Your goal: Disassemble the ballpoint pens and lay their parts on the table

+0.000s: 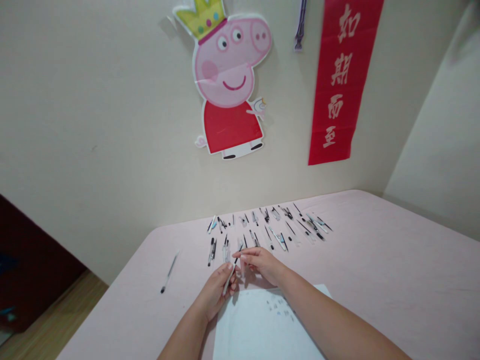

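Note:
My left hand [218, 291] is closed round a thin white pen refill [229, 277] with a black tip that points up and to the right. My right hand [259, 262] pinches the same refill near its black tip, fingers curled. Both hands hover over the pink table [375, 270], just above a white sheet of paper [262, 325]. Rows of pens and pen parts [270, 227] lie beyond the hands toward the wall. A clear pen barrel [226, 252] lies just past my fingers.
A single black pen [168, 272] lies apart at the left of the table. The table's left edge drops to a wooden floor [45, 325]. On the wall hang a pink cartoon pig cutout [228, 80] and a red banner [339, 80].

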`<state>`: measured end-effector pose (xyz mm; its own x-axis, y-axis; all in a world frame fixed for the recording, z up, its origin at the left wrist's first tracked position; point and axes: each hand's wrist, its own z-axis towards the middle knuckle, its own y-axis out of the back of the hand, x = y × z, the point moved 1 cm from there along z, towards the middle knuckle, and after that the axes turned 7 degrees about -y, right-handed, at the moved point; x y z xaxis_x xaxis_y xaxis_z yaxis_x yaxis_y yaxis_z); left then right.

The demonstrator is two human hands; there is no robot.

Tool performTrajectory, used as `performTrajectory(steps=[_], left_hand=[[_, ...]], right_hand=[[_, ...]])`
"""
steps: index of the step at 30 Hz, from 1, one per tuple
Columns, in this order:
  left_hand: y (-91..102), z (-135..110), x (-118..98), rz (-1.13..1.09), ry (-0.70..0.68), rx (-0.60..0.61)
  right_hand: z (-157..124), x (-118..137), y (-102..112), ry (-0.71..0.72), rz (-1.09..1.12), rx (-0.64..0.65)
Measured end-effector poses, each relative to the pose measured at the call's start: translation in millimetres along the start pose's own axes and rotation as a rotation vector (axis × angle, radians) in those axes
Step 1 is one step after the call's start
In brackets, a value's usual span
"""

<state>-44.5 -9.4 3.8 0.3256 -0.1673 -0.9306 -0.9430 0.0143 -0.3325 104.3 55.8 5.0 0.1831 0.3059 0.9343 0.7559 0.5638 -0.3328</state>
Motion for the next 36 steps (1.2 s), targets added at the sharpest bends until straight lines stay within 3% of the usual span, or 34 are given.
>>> performTrajectory(steps=[7, 10, 13, 17, 20, 25, 31, 36], left_hand=[[3.5, 1, 5, 0.011, -0.013, -0.013], [3.5, 1, 5, -0.011, -0.018, -0.02], [1.2, 1, 3, -0.06, -0.026, -0.049], [-3.3, 0, 0, -0.165, -0.045, -0.088], [-6.1, 1, 0, -0.225, -0.062, -0.092], [-10.3, 1, 1, -0.275, -0.079, -0.179], [-20.5, 0, 0, -0.359, -0.02, -0.334], [-29.1, 1, 2, -0.474, 0.012, -0.372]], right_hand=[[9, 4, 16, 0.193, 0.136, -0.319], [9, 7, 19, 0.215, 0.193, -0.38], [5, 8, 9, 0.188, 0.12, -0.339], [3, -1, -13, 0.064, 0.053, -0.177], [5, -10, -22, 0.061, 0.025, -0.145], [8, -14, -21, 0.162, -0.208, -0.195], [2, -8, -27, 0.461, -0.718, -0.327], [-8, -6, -33, 0.526, -0.961, -0.399]])
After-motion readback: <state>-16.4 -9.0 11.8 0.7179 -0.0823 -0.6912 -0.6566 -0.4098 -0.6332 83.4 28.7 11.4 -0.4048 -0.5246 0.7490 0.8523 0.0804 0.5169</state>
